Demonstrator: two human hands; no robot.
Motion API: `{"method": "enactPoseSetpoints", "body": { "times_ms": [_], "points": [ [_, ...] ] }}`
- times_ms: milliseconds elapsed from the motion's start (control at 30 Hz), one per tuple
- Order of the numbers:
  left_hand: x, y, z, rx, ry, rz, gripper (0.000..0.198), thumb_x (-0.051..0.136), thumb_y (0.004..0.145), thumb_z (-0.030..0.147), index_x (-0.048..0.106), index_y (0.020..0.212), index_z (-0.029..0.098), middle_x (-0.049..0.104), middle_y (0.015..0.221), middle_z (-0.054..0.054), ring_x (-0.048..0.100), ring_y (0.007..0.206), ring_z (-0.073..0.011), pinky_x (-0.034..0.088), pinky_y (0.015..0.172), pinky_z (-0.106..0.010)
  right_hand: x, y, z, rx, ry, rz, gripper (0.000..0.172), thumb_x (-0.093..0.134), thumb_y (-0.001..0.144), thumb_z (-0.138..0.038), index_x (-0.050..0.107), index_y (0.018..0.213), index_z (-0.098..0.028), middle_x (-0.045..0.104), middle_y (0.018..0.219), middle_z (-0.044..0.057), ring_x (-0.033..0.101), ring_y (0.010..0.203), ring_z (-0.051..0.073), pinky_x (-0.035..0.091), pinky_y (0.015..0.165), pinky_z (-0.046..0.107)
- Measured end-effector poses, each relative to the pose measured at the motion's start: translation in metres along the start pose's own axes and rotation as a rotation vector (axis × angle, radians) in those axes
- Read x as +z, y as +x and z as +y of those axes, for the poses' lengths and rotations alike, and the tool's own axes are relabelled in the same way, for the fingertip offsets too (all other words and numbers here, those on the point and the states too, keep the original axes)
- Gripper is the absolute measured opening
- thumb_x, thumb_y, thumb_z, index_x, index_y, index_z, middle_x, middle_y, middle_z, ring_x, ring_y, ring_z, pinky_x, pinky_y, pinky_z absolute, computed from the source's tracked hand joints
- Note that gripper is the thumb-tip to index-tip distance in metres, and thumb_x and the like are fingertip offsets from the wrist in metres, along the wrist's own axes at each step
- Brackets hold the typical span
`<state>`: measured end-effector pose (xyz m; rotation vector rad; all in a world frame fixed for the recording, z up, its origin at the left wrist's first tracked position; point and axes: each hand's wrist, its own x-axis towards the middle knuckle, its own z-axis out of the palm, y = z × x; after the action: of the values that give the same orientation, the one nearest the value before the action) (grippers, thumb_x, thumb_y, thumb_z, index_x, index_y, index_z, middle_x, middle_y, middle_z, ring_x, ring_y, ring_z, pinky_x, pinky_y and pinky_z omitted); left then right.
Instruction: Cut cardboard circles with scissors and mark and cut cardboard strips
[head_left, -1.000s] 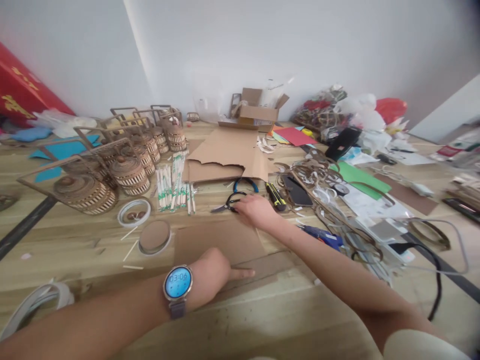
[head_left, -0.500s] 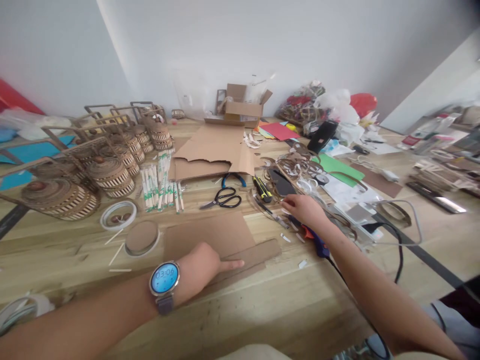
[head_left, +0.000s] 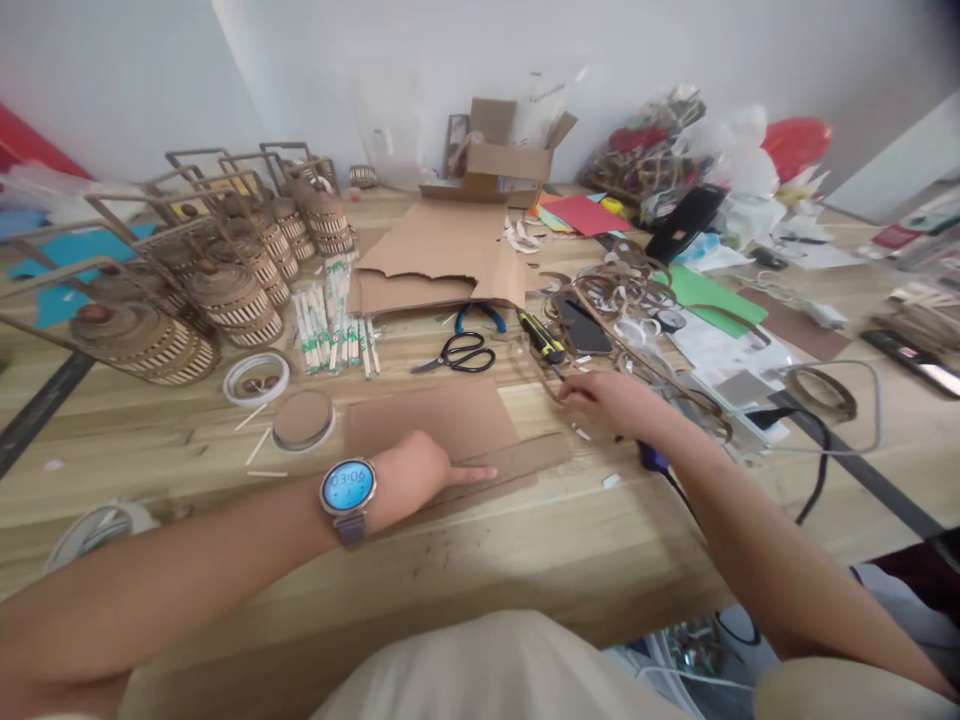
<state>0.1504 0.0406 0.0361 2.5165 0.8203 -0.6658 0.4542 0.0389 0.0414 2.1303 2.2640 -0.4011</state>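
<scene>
My left hand [head_left: 412,478], with a watch on its wrist, rests on a flat brown cardboard sheet [head_left: 431,418]. Its fingers are curled, and the index finger stretches out along a narrow cardboard strip [head_left: 525,458]. My right hand [head_left: 611,400] reaches over the table to the right of the sheet. Its fingers are pinched on a thin dark thing that I cannot make out. Black scissors [head_left: 461,355] lie beyond the sheet, untouched. A yellow and black utility knife [head_left: 544,338] lies just beyond my right hand.
Round woven cardboard baskets [head_left: 225,300] in frames stand at the left, with wrapped sticks [head_left: 330,330] and tape rolls [head_left: 255,378] beside them. A torn cardboard sheet [head_left: 442,250] and a box [head_left: 499,160] lie behind. Coloured paper, cardboard rings and cables crowd the right side. A blue glue gun [head_left: 654,458] lies under my right forearm.
My right hand left the scissors and moved right, then closed on a thin thing near the utility knife. My left hand kept pressing the cardboard. The view tilted down.
</scene>
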Motion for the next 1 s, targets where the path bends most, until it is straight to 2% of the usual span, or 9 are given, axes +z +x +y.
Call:
{"method": "enactPoseSetpoints", "body": {
  "times_ms": [67, 167, 267, 333, 400, 467, 600, 733, 1000],
  "points": [
    [-0.006, -0.002, 0.004, -0.024, 0.078, -0.051, 0.069, 0.063, 0.091, 0.019, 0.043, 0.150, 0.048, 0.074, 0.081, 0.000, 0.066, 0.069, -0.0210, 0.049, 0.075, -0.031, -0.012, -0.016, 0.011, -0.007, 0.061, 0.001, 0.030, 0.048, 0.088, -0.016, 0.076, 0.095, -0.023, 0.078, 0.092, 0.005, 0.072, 0.083, 0.025, 0.053, 0.078, 0.033],
    [-0.016, -0.003, 0.010, 0.013, 0.239, -0.109, 0.089, 0.054, 0.089, 0.002, 0.024, 0.154, 0.055, 0.074, 0.078, 0.002, 0.065, 0.064, -0.0209, 0.048, 0.070, -0.031, -0.020, -0.041, 0.026, -0.021, 0.212, 0.024, 0.035, 0.041, 0.096, -0.033, 0.074, 0.104, -0.028, 0.074, 0.078, 0.003, 0.069, 0.068, 0.024, 0.055, 0.063, 0.035],
    [-0.021, -0.003, 0.012, 0.027, 0.292, -0.149, 0.097, 0.053, 0.086, -0.003, 0.018, 0.155, 0.056, 0.074, 0.079, 0.003, 0.064, 0.064, -0.0197, 0.046, 0.067, -0.028, -0.010, -0.057, 0.028, -0.132, 0.557, 0.174, 0.034, 0.051, 0.094, -0.054, 0.069, 0.115, -0.035, 0.073, 0.089, 0.004, 0.069, 0.075, 0.025, 0.057, 0.062, 0.036],
    [-0.021, -0.003, 0.012, 0.041, 0.316, -0.159, 0.099, 0.054, 0.085, -0.004, 0.017, 0.156, 0.054, 0.074, 0.079, 0.003, 0.064, 0.063, -0.0193, 0.045, 0.064, -0.026, 0.007, -0.061, 0.018, -0.174, 0.669, 0.253, 0.040, 0.063, 0.087, -0.059, 0.062, 0.119, -0.035, 0.069, 0.083, 0.001, 0.067, 0.069, 0.023, 0.057, 0.059, 0.035],
    [-0.021, -0.003, 0.012, 0.047, 0.330, -0.146, 0.098, 0.054, 0.085, -0.005, 0.018, 0.157, 0.052, 0.074, 0.077, 0.003, 0.063, 0.061, -0.0183, 0.045, 0.063, -0.025, 0.028, -0.061, 0.003, -0.178, 0.637, 0.358, 0.036, 0.068, 0.085, -0.056, 0.059, 0.110, -0.031, 0.064, 0.073, -0.001, 0.063, 0.060, 0.021, 0.055, 0.055, 0.034],
    [-0.018, -0.003, 0.011, 0.049, 0.336, -0.119, 0.095, 0.053, 0.086, -0.004, 0.022, 0.156, 0.051, 0.073, 0.074, 0.003, 0.062, 0.058, -0.0173, 0.044, 0.062, -0.024, 0.046, -0.059, -0.015, -0.211, 0.523, 0.420, 0.025, 0.061, 0.091, -0.050, 0.059, 0.098, -0.027, 0.067, 0.076, 0.002, 0.065, 0.063, 0.022, 0.055, 0.058, 0.035],
    [-0.014, -0.005, 0.010, 0.063, 0.371, -0.079, 0.088, 0.049, 0.089, -0.003, 0.027, 0.156, 0.049, 0.074, 0.074, 0.002, 0.061, 0.054, -0.0169, 0.041, 0.057, -0.024, 0.068, -0.052, -0.039, -0.449, 0.358, 0.295, 0.020, 0.049, 0.100, -0.036, 0.065, 0.101, -0.024, 0.075, 0.100, 0.010, 0.071, 0.091, 0.028, 0.057, 0.078, 0.041],
    [-0.013, -0.006, 0.011, 0.090, 0.456, -0.057, 0.092, 0.049, 0.089, -0.003, 0.017, 0.158, 0.048, 0.075, 0.073, 0.003, 0.060, 0.050, -0.0165, 0.036, 0.053, -0.024, 0.080, -0.046, -0.043, -0.609, 0.294, 0.245, 0.015, 0.059, 0.097, -0.034, 0.063, 0.107, -0.024, 0.074, 0.117, 0.012, 0.068, 0.106, 0.031, 0.055, 0.088, 0.047],
    [-0.008, -0.001, 0.010, 0.077, 0.488, -0.072, 0.090, 0.056, 0.088, 0.004, 0.021, 0.157, 0.049, 0.072, 0.077, 0.002, 0.058, 0.053, -0.0161, 0.036, 0.057, -0.025, 0.088, -0.047, -0.042, -0.605, 0.310, 0.269, 0.009, 0.060, 0.097, -0.028, 0.063, 0.104, -0.024, 0.075, 0.106, 0.011, 0.067, 0.094, 0.028, 0.054, 0.080, 0.041]
  ]
}}
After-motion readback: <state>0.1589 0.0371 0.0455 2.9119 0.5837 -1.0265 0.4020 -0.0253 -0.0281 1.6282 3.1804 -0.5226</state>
